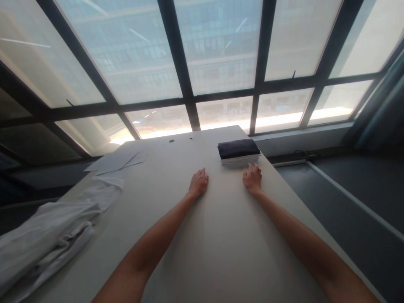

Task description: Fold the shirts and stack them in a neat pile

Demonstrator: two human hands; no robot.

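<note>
Both my arms reach forward over the white table. My left hand (198, 183) rests on the tabletop near its middle, fingers loosely bent and holding nothing. Over to the right, my right hand (252, 178) lies just in front of a small stack, its fingers a little apart and slightly curled. A dark folded cloth (239, 148) tops that stack, with white folded layers (241, 160) beneath it. The right fingertips are close to the stack's front edge; whether they touch it I cannot tell.
Crumpled white cloth (53, 227) lies along the table's left side. Beyond it are flat white sheets (116, 162). The table (176, 164) has two small holes at its far end. Dark-framed windows (189, 101) stand behind, and a dark curtain (375, 109) hangs at right.
</note>
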